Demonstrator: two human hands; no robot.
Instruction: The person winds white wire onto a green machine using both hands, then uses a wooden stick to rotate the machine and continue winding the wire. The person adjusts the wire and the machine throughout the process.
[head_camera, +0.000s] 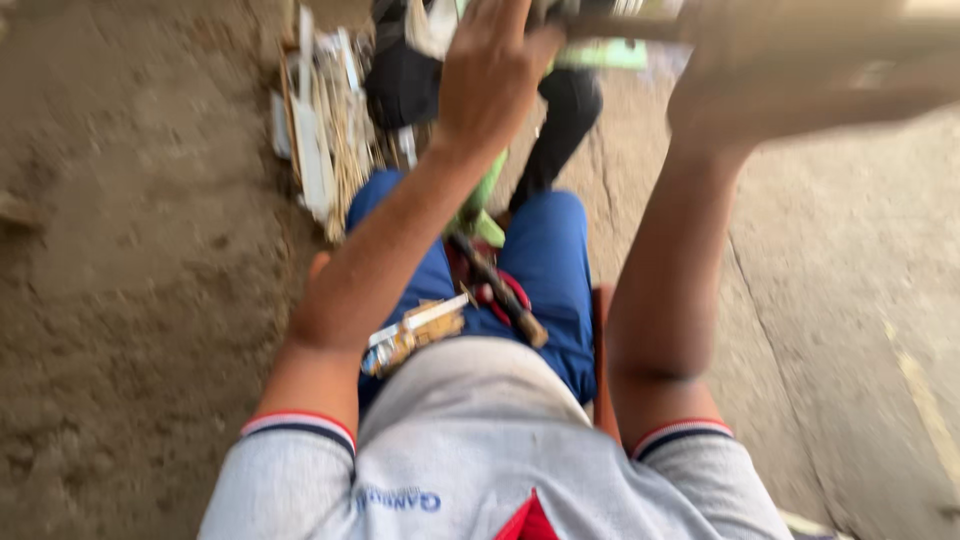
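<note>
Two tools, a brass fitting (415, 333) and a wooden-handled tool (500, 290), are balanced on the lap and should be kept level. Farther out, the left hand (490, 75) is spread open; the right hand (720, 95) is closed around a blurred wooden bar (820, 40), best held steady.

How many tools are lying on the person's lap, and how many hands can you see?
Hands: 2, the left hand and the right hand
Brass-coloured tool on the lap: 1
Dark tool with a wooden handle on the lap: 1
Total: 4
</note>
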